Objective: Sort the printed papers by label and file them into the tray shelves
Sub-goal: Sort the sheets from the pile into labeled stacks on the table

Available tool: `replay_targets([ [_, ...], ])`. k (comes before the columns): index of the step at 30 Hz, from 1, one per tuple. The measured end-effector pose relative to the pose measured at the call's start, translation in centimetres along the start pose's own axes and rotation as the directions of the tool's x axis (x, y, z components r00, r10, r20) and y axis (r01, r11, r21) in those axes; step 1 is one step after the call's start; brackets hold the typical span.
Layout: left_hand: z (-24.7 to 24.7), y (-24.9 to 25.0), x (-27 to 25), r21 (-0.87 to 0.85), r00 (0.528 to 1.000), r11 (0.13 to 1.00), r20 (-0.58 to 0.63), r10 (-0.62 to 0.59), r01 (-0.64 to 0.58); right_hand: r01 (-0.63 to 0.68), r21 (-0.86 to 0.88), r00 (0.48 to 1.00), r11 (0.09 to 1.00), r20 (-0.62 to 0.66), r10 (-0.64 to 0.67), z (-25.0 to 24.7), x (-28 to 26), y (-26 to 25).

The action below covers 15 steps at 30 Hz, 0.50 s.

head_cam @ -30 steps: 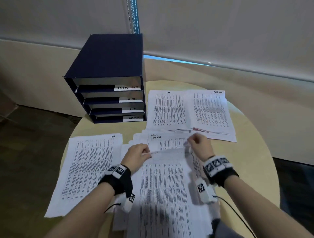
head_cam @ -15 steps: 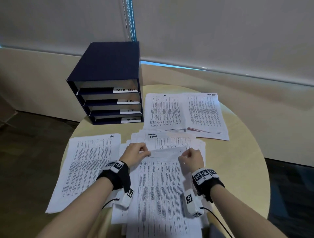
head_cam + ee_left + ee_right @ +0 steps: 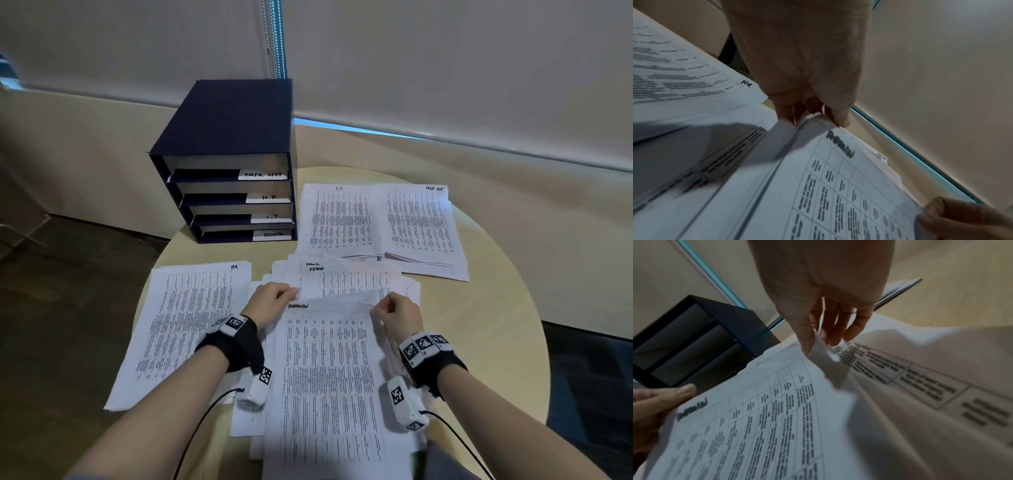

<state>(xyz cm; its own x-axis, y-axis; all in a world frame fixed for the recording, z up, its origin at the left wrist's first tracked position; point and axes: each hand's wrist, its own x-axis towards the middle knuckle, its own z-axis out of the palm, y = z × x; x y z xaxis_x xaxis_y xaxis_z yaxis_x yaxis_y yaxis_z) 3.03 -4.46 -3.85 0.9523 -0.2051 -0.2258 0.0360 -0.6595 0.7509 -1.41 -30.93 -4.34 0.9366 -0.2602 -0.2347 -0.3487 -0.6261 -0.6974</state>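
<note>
ADMIN sheet (image 3: 329, 370), top corners being pinched.
Long axis being kept pointing from both hands, left hand (image 3: 270, 301) and right hand (image 3: 399, 317), toward the ADMIN pile (image 3: 349, 279) just beyond.

The ADMIN sheet (image 3: 329, 373), a printed table, is lifted at its top corners over the middle pile (image 3: 356, 279). HR pile (image 3: 181, 329) lies left; I.T. (image 3: 337, 221) and TASK LIST (image 3: 423, 226) piles lie beside the navy four-shelf tray (image 3: 226, 137).

Dim, soft indoor light; wrist views blurred, edges warped.
</note>
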Motion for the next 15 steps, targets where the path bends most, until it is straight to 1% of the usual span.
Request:
replay_targets([
  [2, -0.5, -0.6, 0.2, -0.02, 0.999, 0.999, -0.002, -0.036, 0.036, 0.089, -0.004, 0.996, 0.996, 0.015, -0.089, -0.9, -0.5, 0.2],
  [4, -0.9, -1.0, 0.4, -0.063, 0.998, 0.996, 0.007, -0.062, 0.062, 0.199, 0.001, 0.979, 0.98, 0.054, -0.199, -1.6, -0.9, 0.7],
  [6, -1.4, -1.3, 0.4, -0.117, 0.996, 0.989, 0.025, -0.09, 0.092, 0.311, -0.013, 0.946, 0.95, 0.104, -0.308, -2.2, -1.5, 1.3],
  [8, -1.8, -1.7, 0.4, -0.149, 0.994, 0.983, 0.048, -0.099, 0.105, 0.389, -0.043, 0.915, 0.92, 0.138, -0.38, -2.8, -2.1, 2.0],
  [10, -2.4, -1.8, 0.1, -0.108, 0.993, 0.99, 0.078, -0.086, 0.094, 0.425, -0.056, 0.9, 0.903, 0.131, -0.416, -3.6, -2.7, 2.5],
  [13, -2.7, -1.5, -0.1, 0.044, 0.993, 0.997, 0.095, -0.069, 0.065, 0.45, -0.072, 0.892, 0.89, 0.081, -0.445, -4.5, -3.1, 3.4],
  [15, -2.5, -1.2, -0.2, 0.153, 0.993, 0.988, 0.108, -0.036, 0.019, 0.453, -0.082, 0.891, 0.888, 0.065, -0.449, -4.5, -3.1, 3.7],
])
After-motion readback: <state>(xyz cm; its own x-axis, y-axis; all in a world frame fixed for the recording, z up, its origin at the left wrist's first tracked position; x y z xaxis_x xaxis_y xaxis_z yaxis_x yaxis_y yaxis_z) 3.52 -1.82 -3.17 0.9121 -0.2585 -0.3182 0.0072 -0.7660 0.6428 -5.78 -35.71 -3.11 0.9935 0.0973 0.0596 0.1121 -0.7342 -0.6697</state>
